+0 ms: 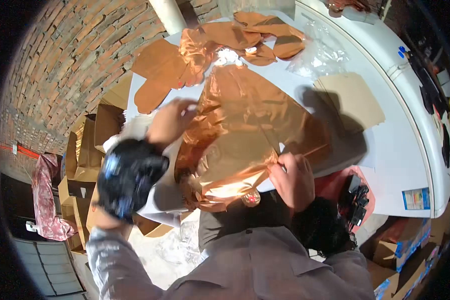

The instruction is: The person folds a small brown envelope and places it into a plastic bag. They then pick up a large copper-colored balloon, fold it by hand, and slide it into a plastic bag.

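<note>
A large piece of shiny copper-coloured foil (240,115), creased and folded, spreads over the near part of the white table and hangs past its front edge. At its lower right edge, my right hand (292,182) pinches the foil between thumb and fingers. My left hand (170,122) is beside the foil's left edge, fingers bent but apart, with no clear grip on it. A small round piece with a red centre (251,198) shows at the foil's bottom edge. Dark cuffs cover both wrists.
More copper foil pieces (157,70) lie flat at the back of the table (385,175), near a clear plastic bag (320,52). Brown cardboard sheets (350,100) rest on the right. A black device (355,200) sits on pink material. Open cartons (87,150) stand at the left.
</note>
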Tool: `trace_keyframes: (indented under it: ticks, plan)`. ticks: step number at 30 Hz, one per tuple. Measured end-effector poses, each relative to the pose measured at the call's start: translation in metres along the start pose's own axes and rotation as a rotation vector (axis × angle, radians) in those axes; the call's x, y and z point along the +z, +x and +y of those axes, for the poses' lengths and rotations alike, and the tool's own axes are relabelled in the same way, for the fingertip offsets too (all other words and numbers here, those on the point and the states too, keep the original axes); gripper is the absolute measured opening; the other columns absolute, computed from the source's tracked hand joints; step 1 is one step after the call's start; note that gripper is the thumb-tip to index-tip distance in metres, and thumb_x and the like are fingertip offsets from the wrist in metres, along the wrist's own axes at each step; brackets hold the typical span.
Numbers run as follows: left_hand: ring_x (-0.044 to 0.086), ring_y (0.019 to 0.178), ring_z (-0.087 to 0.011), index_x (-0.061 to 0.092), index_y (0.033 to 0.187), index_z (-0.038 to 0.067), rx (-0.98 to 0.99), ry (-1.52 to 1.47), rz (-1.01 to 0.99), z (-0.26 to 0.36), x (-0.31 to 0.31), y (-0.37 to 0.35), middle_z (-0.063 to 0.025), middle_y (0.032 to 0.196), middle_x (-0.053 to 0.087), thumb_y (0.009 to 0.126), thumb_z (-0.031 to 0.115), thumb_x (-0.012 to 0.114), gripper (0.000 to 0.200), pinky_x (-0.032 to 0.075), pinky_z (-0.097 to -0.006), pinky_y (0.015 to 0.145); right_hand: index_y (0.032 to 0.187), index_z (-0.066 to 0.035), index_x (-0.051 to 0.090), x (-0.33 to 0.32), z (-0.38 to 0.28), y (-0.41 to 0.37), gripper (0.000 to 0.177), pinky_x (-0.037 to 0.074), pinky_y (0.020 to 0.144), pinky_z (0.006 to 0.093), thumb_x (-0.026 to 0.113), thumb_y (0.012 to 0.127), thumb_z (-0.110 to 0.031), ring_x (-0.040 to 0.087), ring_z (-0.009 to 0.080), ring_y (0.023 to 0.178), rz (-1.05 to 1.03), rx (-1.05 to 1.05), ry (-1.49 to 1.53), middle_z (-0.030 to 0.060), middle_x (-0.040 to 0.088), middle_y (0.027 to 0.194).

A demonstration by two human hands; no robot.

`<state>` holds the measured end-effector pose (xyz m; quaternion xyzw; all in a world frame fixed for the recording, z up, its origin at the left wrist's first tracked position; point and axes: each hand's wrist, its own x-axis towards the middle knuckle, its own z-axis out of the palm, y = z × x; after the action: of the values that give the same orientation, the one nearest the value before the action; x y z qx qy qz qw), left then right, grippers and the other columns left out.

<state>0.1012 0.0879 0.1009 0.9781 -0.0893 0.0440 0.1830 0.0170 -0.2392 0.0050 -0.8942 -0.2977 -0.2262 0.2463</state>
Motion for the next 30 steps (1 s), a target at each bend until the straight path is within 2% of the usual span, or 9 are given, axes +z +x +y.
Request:
trace_keyframes:
  ticks: [6, 9, 12, 14, 18, 21, 22, 26, 30]
  plan:
    - [0.065, 0.103, -0.0401, 0.063, 0.13, 0.014, -0.018, 0.134, 0.053, -0.027, 0.043, 0.181, -0.0217, 0.112, 0.067, 0.094, 0.034, 0.062, 0.042, 0.052, -0.0453, 0.09, 0.089, -0.006, 0.062, -0.006, -0.01, 0.013, 0.014, 0.048, 0.071, 0.0437, 0.069, 0.077, -0.006, 0.057, 0.0308, 0.084, 0.047, 0.028, 0.107, 0.0092, 0.054, 0.092]
    - [0.063, 0.111, -0.0339, 0.059, 0.135, 0.019, 0.021, 0.22, 0.129, -0.053, 0.073, 0.239, -0.0152, 0.133, 0.059, 0.093, 0.037, 0.063, 0.046, 0.05, -0.0493, 0.09, 0.089, -0.007, 0.063, -0.005, -0.011, 0.019, 0.012, 0.049, 0.072, 0.0423, 0.067, 0.078, -0.006, 0.058, 0.0286, 0.084, 0.035, 0.044, 0.104, 0.0075, 0.055, 0.09]
    - [0.062, 0.114, -0.0308, 0.056, 0.138, 0.02, 0.009, 0.344, -0.123, -0.02, 0.058, 0.244, -0.0106, 0.142, 0.053, 0.092, 0.033, 0.064, 0.048, 0.05, -0.0502, 0.09, 0.09, -0.008, 0.064, -0.002, -0.008, 0.016, 0.016, 0.05, 0.076, 0.0419, 0.068, 0.075, -0.009, 0.058, 0.0283, 0.086, -0.004, 0.077, 0.102, 0.0063, 0.056, 0.093]
    - [0.064, 0.11, -0.032, 0.062, 0.129, 0.017, 0.201, 0.35, -0.023, -0.101, 0.111, 0.302, -0.0128, 0.132, 0.06, 0.089, 0.031, 0.065, 0.042, 0.05, -0.0499, 0.089, 0.092, -0.008, 0.064, -0.002, -0.004, 0.016, 0.017, 0.05, 0.078, 0.0423, 0.069, 0.075, -0.01, 0.058, 0.0287, 0.087, -0.04, 0.092, 0.099, 0.0065, 0.057, 0.096]
    - [0.067, 0.098, -0.0338, 0.072, 0.103, 0.011, 0.23, 0.278, -0.03, -0.09, 0.099, 0.298, -0.0172, 0.105, 0.07, 0.084, 0.023, 0.066, 0.024, 0.053, -0.0463, 0.083, 0.093, -0.009, 0.064, -0.006, 0.001, 0.016, 0.018, 0.05, 0.08, 0.0428, 0.069, 0.076, -0.011, 0.058, 0.0294, 0.09, -0.08, 0.105, 0.098, 0.0065, 0.056, 0.1]
    - [0.068, 0.09, -0.035, 0.073, 0.088, 0.006, 0.165, 0.239, 0.193, -0.081, 0.09, 0.287, -0.0196, 0.088, 0.071, 0.08, 0.018, 0.065, 0.016, 0.055, -0.0425, 0.078, 0.093, -0.011, 0.064, -0.005, 0.004, 0.015, 0.018, 0.05, 0.08, 0.0422, 0.069, 0.075, -0.011, 0.058, 0.029, 0.092, -0.083, 0.138, 0.095, 0.006, 0.056, 0.099]
    - [0.068, 0.091, -0.0343, 0.072, 0.093, 0.004, 0.045, 0.235, 0.067, -0.052, 0.068, 0.279, -0.0195, 0.093, 0.07, 0.079, 0.013, 0.064, 0.018, 0.056, -0.0414, 0.077, 0.093, -0.011, 0.064, -0.005, 0.004, 0.014, 0.018, 0.05, 0.08, 0.0422, 0.069, 0.075, -0.011, 0.058, 0.0289, 0.092, -0.086, 0.138, 0.093, 0.0059, 0.056, 0.099]
    - [0.067, 0.097, -0.0325, 0.07, 0.107, 0.006, 0.153, 0.214, 0.122, -0.079, 0.066, 0.285, -0.02, 0.106, 0.065, 0.079, 0.013, 0.066, 0.028, 0.055, -0.0396, 0.083, 0.092, -0.012, 0.063, -0.003, 0.006, 0.015, 0.018, 0.05, 0.079, 0.0422, 0.068, 0.075, -0.011, 0.058, 0.0288, 0.092, -0.09, 0.144, 0.093, 0.0056, 0.056, 0.099]
    - [0.062, 0.105, -0.0334, 0.071, 0.114, 0.015, 0.266, 0.181, 0.327, -0.071, 0.073, 0.271, -0.017, 0.112, 0.058, 0.079, 0.016, 0.072, 0.035, 0.054, -0.0408, 0.086, 0.091, -0.012, 0.063, -0.001, 0.004, 0.013, 0.017, 0.05, 0.079, 0.0417, 0.068, 0.075, -0.011, 0.058, 0.0286, 0.092, -0.068, 0.147, 0.092, 0.0053, 0.056, 0.1]
